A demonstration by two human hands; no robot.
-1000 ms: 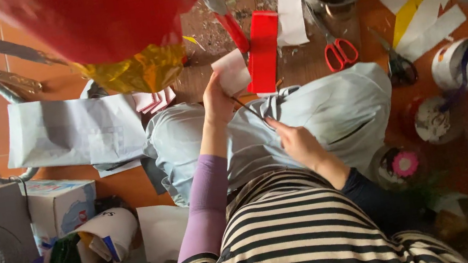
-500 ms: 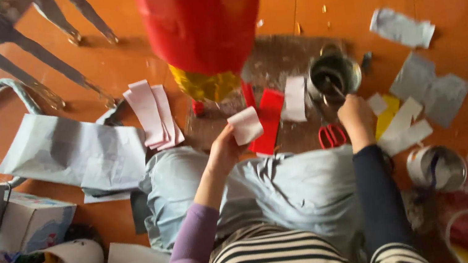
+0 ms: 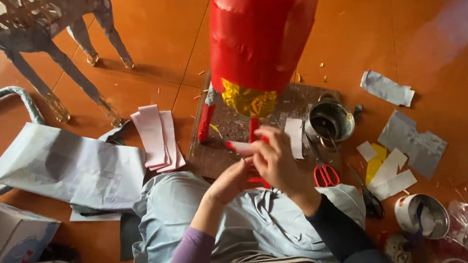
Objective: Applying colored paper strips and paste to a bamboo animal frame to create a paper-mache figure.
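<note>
Sitting: a person sits on the orange tiled floor [image 3: 421,45], both hands raised together over the lap in front of a dark board [image 3: 228,135].
Left hand: the left hand [image 3: 230,179], in a lilac sleeve, is partly curled, its fingers pinching a small white paper piece [image 3: 241,147] at its near end.
Right hand: the right hand [image 3: 276,159], in a dark sleeve, is curled just beside the left, fingertips closed on the same paper piece and on a red strip [image 3: 254,129] behind it; how firmly it grips the strip I cannot tell.
Paper piece: held between the two hands, just above the near edge of the board.
Red figure: a large red paper-covered shape [image 3: 260,21] with a gold foil base [image 3: 249,101] hangs or stands over the board, close to the camera.
On the board: a white paper strip [image 3: 295,137] lies to the right of the hands.
Right of the hands: a metal pot [image 3: 330,120], red-handled scissors [image 3: 323,170], dark scissors [image 3: 370,197], yellow and white scraps [image 3: 387,167], grey paper scraps [image 3: 417,143], a metal tin [image 3: 423,217].
Left of the hands: a stack of pink paper strips [image 3: 157,137], a large grey sheet [image 3: 65,171].
Far left: a woven frame on legs [image 3: 49,29].
</note>
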